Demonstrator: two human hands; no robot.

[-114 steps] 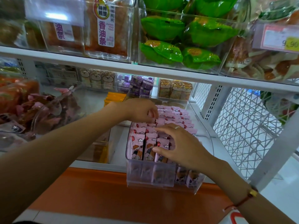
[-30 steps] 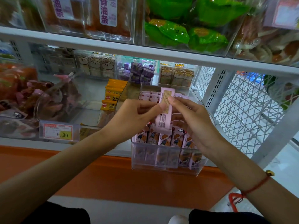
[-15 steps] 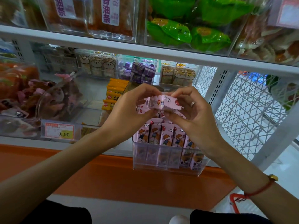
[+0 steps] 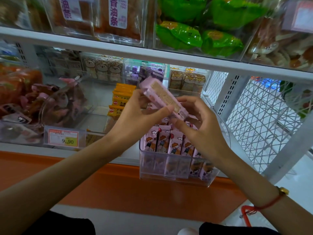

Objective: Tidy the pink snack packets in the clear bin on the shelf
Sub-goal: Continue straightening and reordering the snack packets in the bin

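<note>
Both hands hold 1 pink snack packet (image 4: 162, 97) up in the air above the clear bin (image 4: 176, 173), tilted so its upper end points up and to the left. The left hand (image 4: 135, 116) pinches it from the left, thumb tip pressed on the printed tan panel, while the right hand (image 4: 199, 126) curls its fingers around the lower right end. The packet's back faces the camera — no cartoon shows on it.

Below the hands, the bin sits at the front edge of the white shelf (image 4: 118, 160), overhanging the orange trim. Inside it stands a front row of pink packets (image 4: 169, 141) with cartoon children and balloons, upright and pressed side by side; more lie behind, mostly hidden by the hands.

To the left are yellow packets (image 4: 121, 99) and a price tag (image 4: 63, 137) reading 9.90. On the shelf above lie green bags (image 4: 199, 36). A red cord bracelet (image 4: 269, 202) circles the right wrist.
</note>
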